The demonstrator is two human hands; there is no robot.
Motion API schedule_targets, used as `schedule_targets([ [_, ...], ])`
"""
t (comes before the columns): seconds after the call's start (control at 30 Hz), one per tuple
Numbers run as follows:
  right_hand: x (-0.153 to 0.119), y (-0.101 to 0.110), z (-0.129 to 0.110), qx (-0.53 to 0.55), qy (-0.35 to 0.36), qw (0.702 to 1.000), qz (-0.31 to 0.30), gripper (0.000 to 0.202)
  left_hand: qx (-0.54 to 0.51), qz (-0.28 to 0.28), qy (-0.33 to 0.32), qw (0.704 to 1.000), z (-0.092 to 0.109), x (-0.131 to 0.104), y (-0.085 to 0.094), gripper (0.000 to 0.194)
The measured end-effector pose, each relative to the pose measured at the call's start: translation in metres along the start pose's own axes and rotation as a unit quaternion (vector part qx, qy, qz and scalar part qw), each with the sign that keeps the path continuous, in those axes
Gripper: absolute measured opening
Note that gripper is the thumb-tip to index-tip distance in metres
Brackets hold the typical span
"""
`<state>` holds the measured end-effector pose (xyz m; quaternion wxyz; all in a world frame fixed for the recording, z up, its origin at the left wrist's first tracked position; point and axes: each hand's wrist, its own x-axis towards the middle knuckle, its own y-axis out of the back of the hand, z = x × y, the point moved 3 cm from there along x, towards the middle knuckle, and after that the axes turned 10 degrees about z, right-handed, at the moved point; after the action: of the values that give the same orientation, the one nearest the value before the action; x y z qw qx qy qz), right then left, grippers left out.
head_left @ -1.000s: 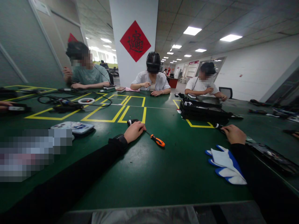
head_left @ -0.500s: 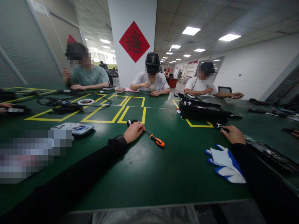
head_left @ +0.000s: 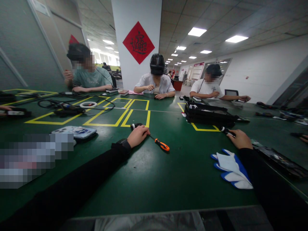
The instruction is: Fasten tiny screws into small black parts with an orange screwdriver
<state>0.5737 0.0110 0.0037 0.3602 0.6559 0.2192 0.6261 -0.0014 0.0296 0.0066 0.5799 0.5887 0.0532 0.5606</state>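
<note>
On the green table, my left hand (head_left: 138, 136) is closed over a short black cylindrical piece (head_left: 136, 125) with a pale end. Its exact kind is unclear, and my fingers hide part of it. Beside those fingertips lies a screwdriver (head_left: 161, 144) with an orange and black handle, its shaft pointing at my hand. Further right, my right hand (head_left: 241, 140) grips a similar black cylindrical piece (head_left: 225, 130) with a pale end. A white and blue work glove (head_left: 232, 168) lies just in front of my right forearm.
A long black housing (head_left: 210, 114) stands beyond my right hand, and an open dark unit (head_left: 281, 158) lies right of it. Phones (head_left: 74, 132), black cables (head_left: 60, 104) and a white tape ring (head_left: 88, 105) are on the left. Several people sit around the table.
Both my hands and the pieces in them stay put. A co-worker's hand at the far right has shifted slightly.
</note>
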Motion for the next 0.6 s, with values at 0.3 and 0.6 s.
schedule_targets([
  [0.3,0.0022,-0.0018,0.0018,0.017,-0.009,1.0,-0.003,0.035,-0.002,0.003,-0.004,1.0,-0.0015,-0.0001,-0.0009,0.018],
  [0.6,0.002,-0.0006,0.001,0.06,-0.018,0.998,0.023,0.043,0.003,-0.002,-0.004,1.0,-0.002,0.0001,-0.0013,0.017],
])
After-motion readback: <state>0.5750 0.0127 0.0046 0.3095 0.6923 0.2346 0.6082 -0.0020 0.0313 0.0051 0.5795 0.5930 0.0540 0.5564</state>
